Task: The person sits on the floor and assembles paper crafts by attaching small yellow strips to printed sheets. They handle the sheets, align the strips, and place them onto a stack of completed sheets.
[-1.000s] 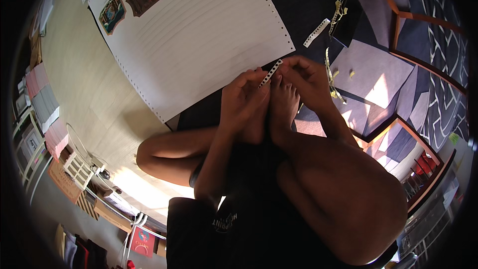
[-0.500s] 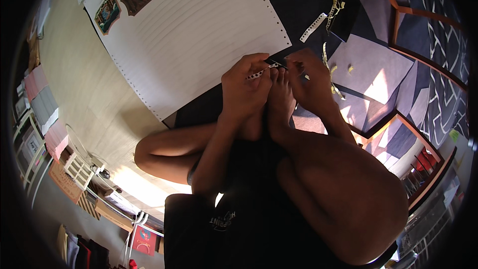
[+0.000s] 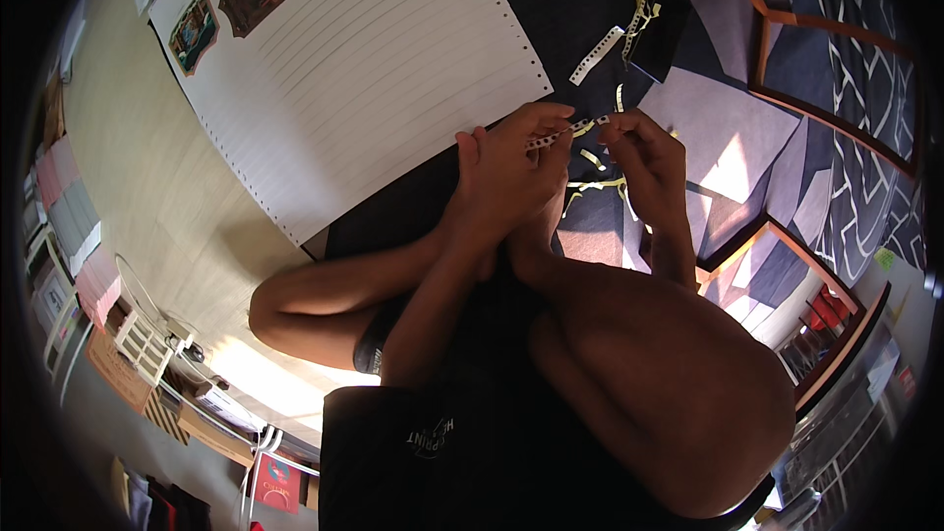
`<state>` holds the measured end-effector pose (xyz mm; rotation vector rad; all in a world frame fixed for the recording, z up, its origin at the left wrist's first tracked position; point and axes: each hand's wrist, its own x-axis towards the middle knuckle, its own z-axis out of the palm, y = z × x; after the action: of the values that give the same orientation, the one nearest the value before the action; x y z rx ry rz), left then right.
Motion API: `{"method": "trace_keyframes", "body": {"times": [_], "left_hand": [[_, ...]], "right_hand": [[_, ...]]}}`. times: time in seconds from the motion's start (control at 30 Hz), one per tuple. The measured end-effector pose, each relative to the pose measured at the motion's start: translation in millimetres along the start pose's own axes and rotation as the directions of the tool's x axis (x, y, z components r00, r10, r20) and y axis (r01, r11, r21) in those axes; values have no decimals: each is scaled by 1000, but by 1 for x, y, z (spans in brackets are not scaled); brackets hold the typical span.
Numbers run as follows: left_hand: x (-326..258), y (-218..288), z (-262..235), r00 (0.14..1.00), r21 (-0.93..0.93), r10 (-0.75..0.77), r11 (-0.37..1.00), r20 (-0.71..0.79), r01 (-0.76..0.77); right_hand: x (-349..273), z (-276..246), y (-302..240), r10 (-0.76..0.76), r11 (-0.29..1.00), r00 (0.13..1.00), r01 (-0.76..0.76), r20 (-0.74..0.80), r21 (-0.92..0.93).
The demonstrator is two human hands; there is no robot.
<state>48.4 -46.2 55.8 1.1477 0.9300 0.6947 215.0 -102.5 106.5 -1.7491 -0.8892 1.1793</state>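
Thin white paper, a perforated strip (image 3: 568,129), pinched at either end between left hand (image 3: 511,172) and right hand (image 3: 644,152), above the dark mat (image 3: 551,0). Judged featherlight, limp, easily torn at the holes; best gripped at solid margins, gently.

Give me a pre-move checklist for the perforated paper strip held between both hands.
1. Left hand pinches the perforated strip: ok.
2. Right hand pinches its other end: ok.
3. Strip clear of the large lined sheet: ok.
4. Strip in one piece between the hands: cannot tell, too small.
5. Loose strip and curled scraps lie apart from the hands: ok.
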Motion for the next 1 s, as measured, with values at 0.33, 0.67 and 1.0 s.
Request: {"method": "trace_keyframes", "body": {"times": [0.33, 0.67, 1.0], "left_hand": [[4, 2, 6, 976, -176, 55, 980, -210, -93], [1, -8, -3, 988, -59, -22, 998, -153, 13], [-32, -14, -19, 952, -122, -142, 986, -272, 112]], "right_hand": [[5, 13, -5, -135, 977, 990, 138, 26, -161], [11, 21, 13, -75, 991, 992, 63, -99, -121], [20, 15, 33, -60, 993, 993, 49, -102, -105]]}}
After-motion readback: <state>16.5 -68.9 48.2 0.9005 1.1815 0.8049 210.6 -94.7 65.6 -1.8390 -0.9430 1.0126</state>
